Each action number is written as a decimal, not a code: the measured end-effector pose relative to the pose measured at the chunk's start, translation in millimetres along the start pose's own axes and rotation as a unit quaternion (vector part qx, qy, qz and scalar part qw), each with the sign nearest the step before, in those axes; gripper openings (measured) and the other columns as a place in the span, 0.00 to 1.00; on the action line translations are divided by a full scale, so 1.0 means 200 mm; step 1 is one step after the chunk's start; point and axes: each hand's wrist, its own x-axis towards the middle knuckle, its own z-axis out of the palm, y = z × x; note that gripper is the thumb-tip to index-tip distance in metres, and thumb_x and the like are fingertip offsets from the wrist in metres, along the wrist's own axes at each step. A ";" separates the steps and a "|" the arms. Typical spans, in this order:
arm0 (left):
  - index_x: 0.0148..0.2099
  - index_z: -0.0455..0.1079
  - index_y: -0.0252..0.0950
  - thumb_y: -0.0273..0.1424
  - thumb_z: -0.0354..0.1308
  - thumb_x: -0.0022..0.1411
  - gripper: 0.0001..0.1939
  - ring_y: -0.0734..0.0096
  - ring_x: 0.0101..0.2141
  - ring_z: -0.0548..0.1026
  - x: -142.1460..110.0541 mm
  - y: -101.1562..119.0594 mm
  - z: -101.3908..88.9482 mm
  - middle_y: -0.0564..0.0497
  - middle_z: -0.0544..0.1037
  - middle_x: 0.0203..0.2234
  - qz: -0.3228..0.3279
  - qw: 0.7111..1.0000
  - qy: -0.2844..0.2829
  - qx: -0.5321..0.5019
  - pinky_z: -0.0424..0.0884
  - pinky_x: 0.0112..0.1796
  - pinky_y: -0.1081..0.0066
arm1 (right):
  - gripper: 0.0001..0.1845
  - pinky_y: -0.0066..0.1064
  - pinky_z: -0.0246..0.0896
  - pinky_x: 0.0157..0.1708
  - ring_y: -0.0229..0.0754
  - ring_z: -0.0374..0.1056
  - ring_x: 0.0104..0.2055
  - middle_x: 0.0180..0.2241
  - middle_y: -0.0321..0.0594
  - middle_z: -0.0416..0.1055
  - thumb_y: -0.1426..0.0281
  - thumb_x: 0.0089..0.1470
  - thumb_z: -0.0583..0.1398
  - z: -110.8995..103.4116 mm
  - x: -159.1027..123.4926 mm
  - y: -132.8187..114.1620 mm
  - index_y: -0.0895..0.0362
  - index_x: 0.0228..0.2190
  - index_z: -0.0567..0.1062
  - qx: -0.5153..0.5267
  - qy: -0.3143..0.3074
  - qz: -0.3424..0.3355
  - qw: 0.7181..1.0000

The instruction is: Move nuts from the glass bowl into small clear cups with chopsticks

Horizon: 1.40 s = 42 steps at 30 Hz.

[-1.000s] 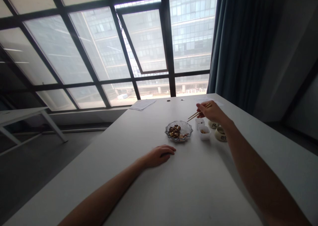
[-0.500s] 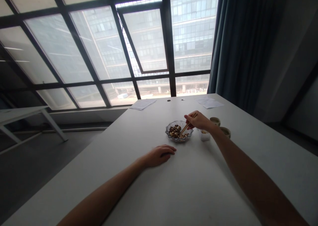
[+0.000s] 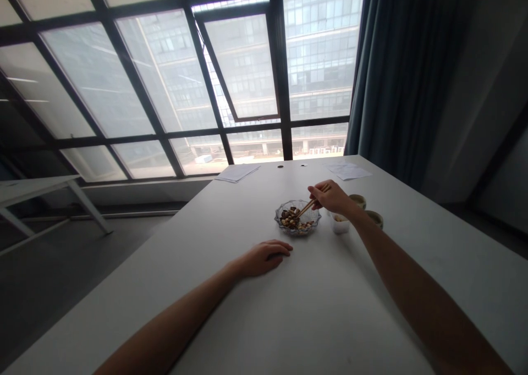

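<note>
My right hand (image 3: 332, 199) is closed round a pair of wooden chopsticks (image 3: 307, 207). Their tips reach down into a glass dish (image 3: 297, 219) filled with mixed dark and pale nuts or beans. The dish sits mid-table on the white table (image 3: 322, 309). My left hand (image 3: 264, 257) rests palm down on the table in front of the dish, fingers curled loosely, holding nothing I can see. A small white square cup (image 3: 340, 224) stands just right of the dish, partly behind my right wrist.
Two round ceramic cups (image 3: 374, 218) stand right of the white cup. Sheets of paper lie at the far edge, one on the left (image 3: 237, 172) and one on the right (image 3: 348, 171). Large windows and a dark curtain (image 3: 396, 83) are behind. Another table (image 3: 37, 191) stands at left.
My right hand came from above the small cups leftward to the dish, and the chopstick tips went down into the nuts. The left hand stayed put.
</note>
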 end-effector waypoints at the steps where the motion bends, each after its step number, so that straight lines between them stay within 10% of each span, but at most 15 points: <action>1: 0.57 0.76 0.39 0.32 0.55 0.73 0.14 0.61 0.56 0.76 0.00 0.00 0.00 0.43 0.78 0.57 -0.001 1.000 0.000 -0.001 0.70 0.60 0.64 | 0.21 0.26 0.72 0.20 0.43 0.77 0.22 0.23 0.46 0.78 0.58 0.61 0.66 0.00 0.00 0.01 0.62 0.25 0.78 -0.006 -0.002 -0.005 1.000; 42: 0.57 0.75 0.40 0.31 0.54 0.73 0.15 0.61 0.57 0.75 0.00 -0.01 0.00 0.44 0.77 0.58 0.000 1.000 -0.002 0.006 0.70 0.60 0.64 | 0.22 0.25 0.70 0.19 0.42 0.77 0.21 0.23 0.46 0.78 0.57 0.62 0.65 0.04 0.01 0.04 0.61 0.24 0.77 -0.029 -0.037 -0.010 0.999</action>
